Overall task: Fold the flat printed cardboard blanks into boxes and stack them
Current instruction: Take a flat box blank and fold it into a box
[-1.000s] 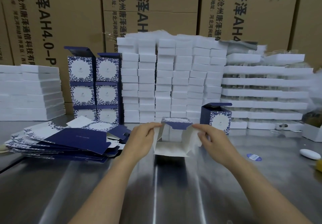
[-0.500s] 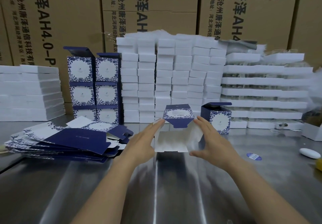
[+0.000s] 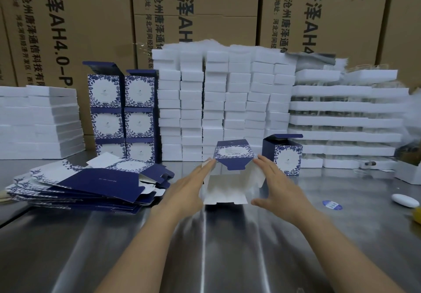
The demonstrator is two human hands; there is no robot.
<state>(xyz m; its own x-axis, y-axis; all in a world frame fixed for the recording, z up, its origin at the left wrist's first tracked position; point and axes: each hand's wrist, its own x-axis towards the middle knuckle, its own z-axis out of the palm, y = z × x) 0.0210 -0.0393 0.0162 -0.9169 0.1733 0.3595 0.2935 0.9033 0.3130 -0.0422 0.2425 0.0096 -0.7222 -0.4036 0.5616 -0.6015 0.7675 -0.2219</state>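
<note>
Half-folded box point(image 3: 230, 185) sits on the steel desk point(image 3: 205, 247), open white inside facing the camera, held between both hands. Left hand point(image 3: 189, 188) lies flat against the box's left wall, fingers straight, tips up at the top left corner. Right hand point(image 3: 275, 188) lies against the right wall, fingers straight, thumb spread out low near the bottom right corner; so the grip is wide on both sides, flat palms pressing, nothing curled round the card. Printed blue flap point(image 3: 234, 156) stands up at the far top of the box, just beyond the fingertips. Left of the grip, pile of flat blanks point(image 3: 86, 183) fanned out on the desk, navy and floral print, near the left hand but apart. Right of the grip, round blue sticker point(image 3: 332, 205) on the desk, and further right a white oval object point(image 3: 405, 200). Just beyond the right hand, one folded box point(image 3: 286, 154) upright with lid flap open. Beyond the blanks, stacked finished boxes point(image 3: 123, 112) in two columns, top lids open. Behind the grip, columns of white foam blocks point(image 3: 218, 103); right of them white trays point(image 3: 346, 119) stacked; far left more white slabs point(image 3: 38, 121). Brown cartons point(image 3: 198, 12) with Chinese print form the back wall.
</note>
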